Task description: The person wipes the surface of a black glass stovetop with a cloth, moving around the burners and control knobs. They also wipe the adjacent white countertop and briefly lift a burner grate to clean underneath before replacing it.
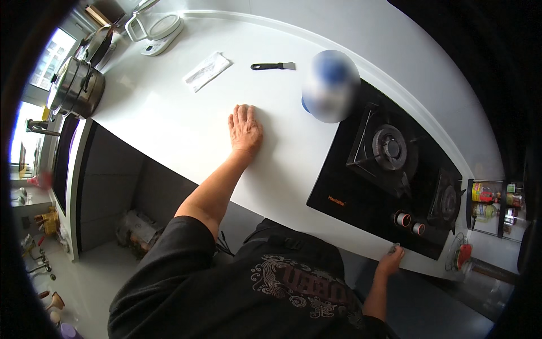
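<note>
My left hand [245, 130] rests palm down on the white countertop [279, 169], holding nothing, with its fingers stretched out. Beyond its fingertips lie a folded white cloth or tissue [207, 71] and a scraper [273, 66] with a black handle and a short flat metal blade. My right hand [390, 260] is at the counter's front edge, close to the gas hob's control knobs [403, 219]. Its fingers close on a small grey wad [394, 248], possibly a steel wool scourer, mostly hidden by the hand. The black glass gas hob [338, 178] lies right of my left hand.
A blurred blue-and-white object [332, 87] stands at the hob's back left corner. Pan supports surround the near burner [389, 146]. A stacked steel steamer pot [80, 89] and a white appliance base [161, 34] stand far left. Bottles [485, 193] fill a rack at right.
</note>
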The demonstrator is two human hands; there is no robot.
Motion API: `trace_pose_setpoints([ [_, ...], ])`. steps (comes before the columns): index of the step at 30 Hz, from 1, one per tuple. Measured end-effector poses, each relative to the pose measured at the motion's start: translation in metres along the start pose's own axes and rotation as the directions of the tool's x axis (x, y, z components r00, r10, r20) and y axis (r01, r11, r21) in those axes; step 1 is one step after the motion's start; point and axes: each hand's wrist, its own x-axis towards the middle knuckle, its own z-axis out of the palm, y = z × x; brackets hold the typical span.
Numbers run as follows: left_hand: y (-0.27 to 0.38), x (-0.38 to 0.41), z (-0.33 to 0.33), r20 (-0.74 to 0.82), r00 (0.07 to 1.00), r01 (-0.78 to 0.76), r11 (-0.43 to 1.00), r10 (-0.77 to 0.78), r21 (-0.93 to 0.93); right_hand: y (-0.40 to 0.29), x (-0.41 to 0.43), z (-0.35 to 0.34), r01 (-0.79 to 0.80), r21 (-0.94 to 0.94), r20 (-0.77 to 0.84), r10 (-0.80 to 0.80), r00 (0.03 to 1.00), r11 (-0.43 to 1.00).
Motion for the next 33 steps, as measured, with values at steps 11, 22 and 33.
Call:
trace_pose_setpoints([
  [11,-0.002,0.000,0.003,0.007,1.000,-0.002,0.999,0.001,0.044,-0.005,-0.002,0.000,-0.004,0.001,-0.012,0.004,1.000,1.000],
  [22,0.000,-0.001,-0.001,0.009,1.000,0.022,1.000,-0.022,0.008,-0.014,-0.004,-0.001,0.025,0.033,-0.091,-0.022,0.996,0.999],
  [33,-0.001,-0.001,0.001,-0.021,1.000,0.002,1.000,-0.001,0.008,-0.012,-0.001,0.003,-0.030,-0.052,-0.013,0.029,0.999,0.998],
])
